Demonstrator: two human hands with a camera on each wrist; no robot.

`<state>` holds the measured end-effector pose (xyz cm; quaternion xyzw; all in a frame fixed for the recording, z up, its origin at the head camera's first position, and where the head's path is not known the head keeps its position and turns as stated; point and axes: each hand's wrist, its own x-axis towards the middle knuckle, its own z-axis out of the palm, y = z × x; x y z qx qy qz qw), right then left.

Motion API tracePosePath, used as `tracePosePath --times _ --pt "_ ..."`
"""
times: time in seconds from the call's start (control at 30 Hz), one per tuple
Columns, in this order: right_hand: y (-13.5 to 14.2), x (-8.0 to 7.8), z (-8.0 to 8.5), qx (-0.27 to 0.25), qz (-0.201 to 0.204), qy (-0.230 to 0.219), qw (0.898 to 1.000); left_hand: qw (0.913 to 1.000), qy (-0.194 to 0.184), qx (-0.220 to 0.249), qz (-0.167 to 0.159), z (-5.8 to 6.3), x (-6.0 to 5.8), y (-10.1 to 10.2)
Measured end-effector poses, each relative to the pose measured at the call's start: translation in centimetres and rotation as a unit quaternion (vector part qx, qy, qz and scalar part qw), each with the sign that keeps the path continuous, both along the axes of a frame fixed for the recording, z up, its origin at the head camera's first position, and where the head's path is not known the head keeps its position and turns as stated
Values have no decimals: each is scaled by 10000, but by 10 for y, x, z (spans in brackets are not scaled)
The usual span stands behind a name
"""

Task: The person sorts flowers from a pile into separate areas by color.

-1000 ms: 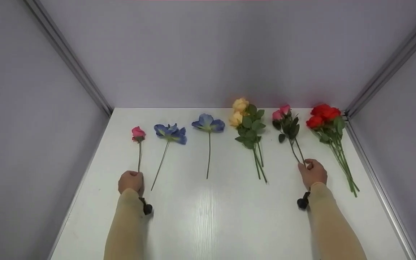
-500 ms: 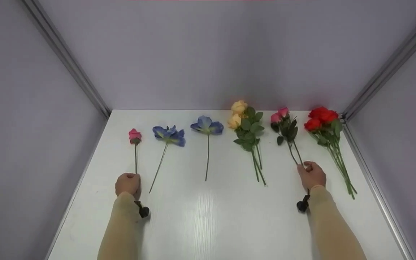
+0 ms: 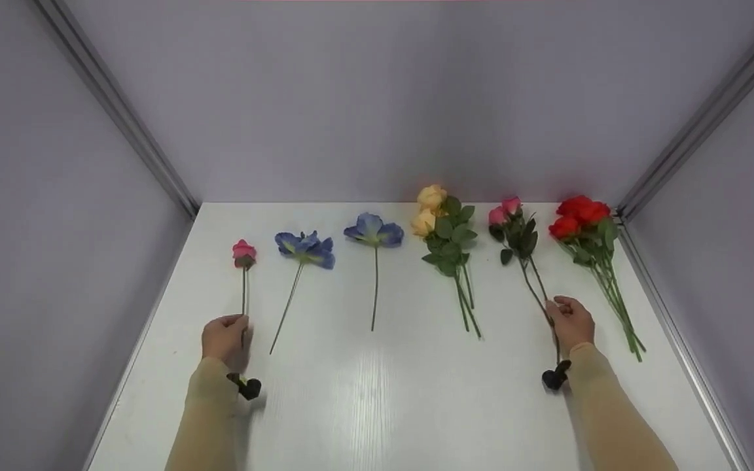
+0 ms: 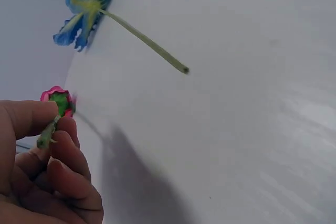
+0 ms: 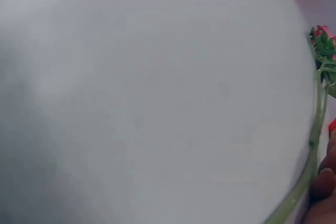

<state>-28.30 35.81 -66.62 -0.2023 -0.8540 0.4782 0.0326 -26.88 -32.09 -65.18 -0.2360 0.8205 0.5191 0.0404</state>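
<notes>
My left hand (image 3: 223,337) pinches the stem of a single pink rose (image 3: 244,253) between thumb and fingertips. In the left wrist view the cut stem end pokes out beside the thumb. At the table's right side, my right hand (image 3: 571,325) is beside the stem of a branch of pink roses (image 3: 511,229), its thumb close against it. No grip on that stem shows; its lower end runs past the hand's left side. The right wrist view shows only part of the fingers (image 5: 323,184), next to the green stem.
Two blue flowers (image 3: 305,250) (image 3: 372,230) lie between the pink rose and a yellow rose bunch (image 3: 430,199). A red rose bunch (image 3: 576,212) lies at the far right. Grey walls enclose the white table (image 3: 324,392) at back and sides.
My left hand has shifted a little left and nearer with the pink rose. My right hand has moved slightly right, uncovering more stem, while the pink rose branch stays in place.
</notes>
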Motion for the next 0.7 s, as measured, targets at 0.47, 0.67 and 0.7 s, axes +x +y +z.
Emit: tracePosePath --times 0.47,0.67,0.7 --pt "-15 11 25 -296 408 320 9982 9731 1228 1737 888 53 -3 58" --pt "-56 5 37 -568 994 530 9920 9683 1327 2104 234 61 0 111" --pt "-64 5 39 -595 1123 542 9904 9670 1340 2164 91 61 1 121"
